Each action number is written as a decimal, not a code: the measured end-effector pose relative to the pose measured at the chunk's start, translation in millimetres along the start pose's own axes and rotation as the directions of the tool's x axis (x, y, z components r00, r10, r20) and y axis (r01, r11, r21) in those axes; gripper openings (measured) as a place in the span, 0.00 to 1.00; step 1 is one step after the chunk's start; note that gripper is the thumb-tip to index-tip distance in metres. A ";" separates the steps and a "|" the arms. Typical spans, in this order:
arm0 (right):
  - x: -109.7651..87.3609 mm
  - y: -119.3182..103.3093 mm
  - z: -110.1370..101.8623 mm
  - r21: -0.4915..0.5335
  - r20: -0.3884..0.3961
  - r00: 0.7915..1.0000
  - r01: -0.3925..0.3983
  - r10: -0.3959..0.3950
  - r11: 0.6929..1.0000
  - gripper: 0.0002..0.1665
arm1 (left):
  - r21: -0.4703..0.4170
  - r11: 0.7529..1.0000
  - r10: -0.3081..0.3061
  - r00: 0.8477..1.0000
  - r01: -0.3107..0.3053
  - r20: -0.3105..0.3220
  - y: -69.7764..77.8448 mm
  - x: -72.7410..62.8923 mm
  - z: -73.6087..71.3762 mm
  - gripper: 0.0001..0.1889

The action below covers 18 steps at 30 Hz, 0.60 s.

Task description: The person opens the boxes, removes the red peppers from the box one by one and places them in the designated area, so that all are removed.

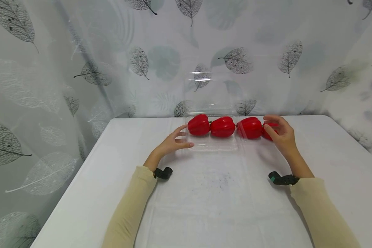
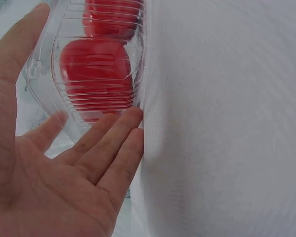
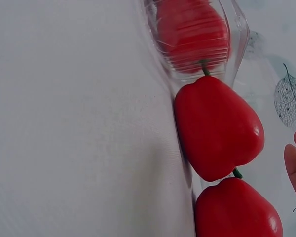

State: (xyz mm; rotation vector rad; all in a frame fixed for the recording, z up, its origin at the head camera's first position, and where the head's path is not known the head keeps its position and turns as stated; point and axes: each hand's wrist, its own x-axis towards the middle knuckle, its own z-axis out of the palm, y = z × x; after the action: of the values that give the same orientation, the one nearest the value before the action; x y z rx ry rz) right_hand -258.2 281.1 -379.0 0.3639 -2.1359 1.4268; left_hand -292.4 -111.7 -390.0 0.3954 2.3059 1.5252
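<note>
A clear plastic clamshell box (image 1: 215,147) lies near the table's back edge with its lid (image 1: 210,105) raised behind it. Inside it sit two red bell peppers, a left one (image 1: 199,125) and one beside it (image 1: 222,127). Two more red bell peppers stand in line outside the box's right end: a near one (image 3: 219,128) and an outer one (image 3: 239,212). My left hand (image 1: 173,142) is at the box's left end, fingers extended along its ribbed wall. My right hand (image 1: 280,132) is over the outer pepper, partly covering it in the head view; its fingertips (image 3: 292,160) appear apart from the peppers.
A white cloth covers the table (image 1: 204,206). Behind it and to the left hangs a leaf-patterned curtain (image 1: 161,31), close to the raised lid. Dark camera mounts sit on the left wrist (image 1: 163,173) and right wrist (image 1: 283,179).
</note>
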 end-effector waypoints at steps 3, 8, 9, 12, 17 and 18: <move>-1.0 -0.5 1.4 -0.010 0.016 1.000 -0.005 0.006 1.000 0.22 | -0.002 1.000 0.002 1.000 -0.002 0.000 0.6 0.1 0.7 0.47; -0.9 -0.8 5.0 0.009 0.052 0.999 -0.002 0.002 1.000 0.24 | 0.007 1.000 0.002 1.000 -0.002 -0.008 1.0 0.5 1.5 0.47; -0.8 -0.4 5.7 0.015 0.058 0.998 -0.002 0.001 1.000 0.24 | 0.008 1.000 0.001 1.000 -0.001 -0.009 1.0 0.5 1.6 0.47; -0.6 0.5 8.5 0.017 0.077 0.997 -0.006 0.005 1.000 0.24 | 0.004 1.000 0.001 1.000 -0.001 -0.008 0.9 0.6 1.7 0.47; -0.7 2.8 13.5 -0.003 0.106 0.994 -0.014 0.015 1.000 0.26 | 0.001 1.000 0.006 1.000 -0.006 -0.002 -0.8 1.5 1.1 0.47; -0.8 3.3 14.6 -0.001 0.112 0.994 -0.015 0.015 1.000 0.27 | 0.000 1.000 0.006 1.000 -0.006 0.000 -1.0 1.6 1.0 0.47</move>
State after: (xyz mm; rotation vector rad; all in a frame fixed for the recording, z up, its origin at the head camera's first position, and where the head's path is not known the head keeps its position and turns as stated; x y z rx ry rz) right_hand -263.4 269.1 -386.3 0.4387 -2.2323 1.4453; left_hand -293.5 -110.6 -391.5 0.4023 2.3067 1.5276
